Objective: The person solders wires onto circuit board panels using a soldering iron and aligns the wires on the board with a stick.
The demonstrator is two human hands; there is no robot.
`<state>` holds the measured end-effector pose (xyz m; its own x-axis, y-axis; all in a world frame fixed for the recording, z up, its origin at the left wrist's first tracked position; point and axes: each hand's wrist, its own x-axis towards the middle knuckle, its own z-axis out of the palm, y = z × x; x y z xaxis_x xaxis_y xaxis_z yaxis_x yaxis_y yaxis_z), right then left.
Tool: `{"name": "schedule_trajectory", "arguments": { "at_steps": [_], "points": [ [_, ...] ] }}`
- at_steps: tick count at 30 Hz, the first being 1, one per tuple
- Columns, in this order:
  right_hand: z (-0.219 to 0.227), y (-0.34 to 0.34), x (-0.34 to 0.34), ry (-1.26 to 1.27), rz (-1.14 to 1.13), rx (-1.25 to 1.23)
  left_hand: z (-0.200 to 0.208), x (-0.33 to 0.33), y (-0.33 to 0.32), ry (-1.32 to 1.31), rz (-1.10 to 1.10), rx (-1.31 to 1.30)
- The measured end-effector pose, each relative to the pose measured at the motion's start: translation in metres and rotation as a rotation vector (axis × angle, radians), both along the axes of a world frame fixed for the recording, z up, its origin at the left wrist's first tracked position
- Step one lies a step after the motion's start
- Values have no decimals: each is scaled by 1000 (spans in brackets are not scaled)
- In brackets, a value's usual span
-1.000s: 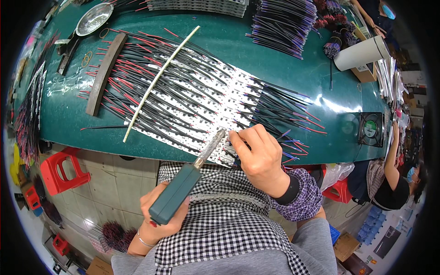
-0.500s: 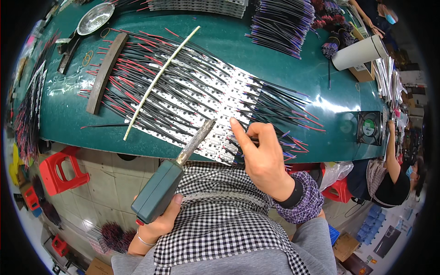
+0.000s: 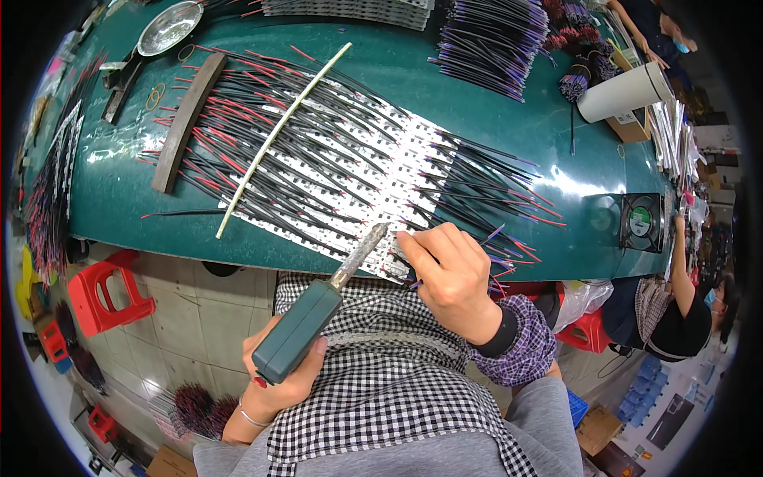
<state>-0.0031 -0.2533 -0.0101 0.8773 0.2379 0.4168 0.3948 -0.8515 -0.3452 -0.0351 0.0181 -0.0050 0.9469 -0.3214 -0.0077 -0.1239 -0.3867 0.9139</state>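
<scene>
My left hand (image 3: 290,380) is closed around the dark green handle of a soldering gun (image 3: 298,330). The gun's thick, scorched metal tip reaches the near part of a white circuit board panel (image 3: 409,171) lying on the table. Right beside that tip, my right hand (image 3: 453,274) pinches thumb and index finger together over the panel; whatever is between them is too small to make out. Black wires with red ends (image 3: 230,139) spread leftward from the panel, and other dark wires (image 3: 501,187) fan out on its right. A pale rod (image 3: 282,131) and a dark curved bar (image 3: 187,123) lie across the left wires.
A metal bowl (image 3: 169,29) stands at the back left of the green table (image 3: 350,60). Toward the back right are a bundle of wires (image 3: 489,48) and a white cylinder (image 3: 624,91). A small black fan (image 3: 640,222) sits at the right edge. Co-workers are at the right.
The soldering gun has moved right and slightly toward me, its tip now close to my right fingers. My right hand has gone from a pointing index finger to a pinch, slightly nearer me.
</scene>
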Motion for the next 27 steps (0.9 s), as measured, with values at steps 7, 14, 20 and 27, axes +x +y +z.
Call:
{"name": "schedule_trajectory", "arguments": {
  "at_steps": [7, 14, 20, 27],
  "points": [
    [1, 2, 1, 10, -4, -22, 9, 5, -5, 29, -59, 7],
    [1, 1, 3, 8, 14, -33, 6, 10, -3, -146, -168, 103],
    [3, 2, 3, -4, 5, -56, 8, 9, -4, -103, -156, 105],
    [1, 2, 3, -9, -8, -50, -6, -12, 8, 37, 21, 23]
  ]
}}
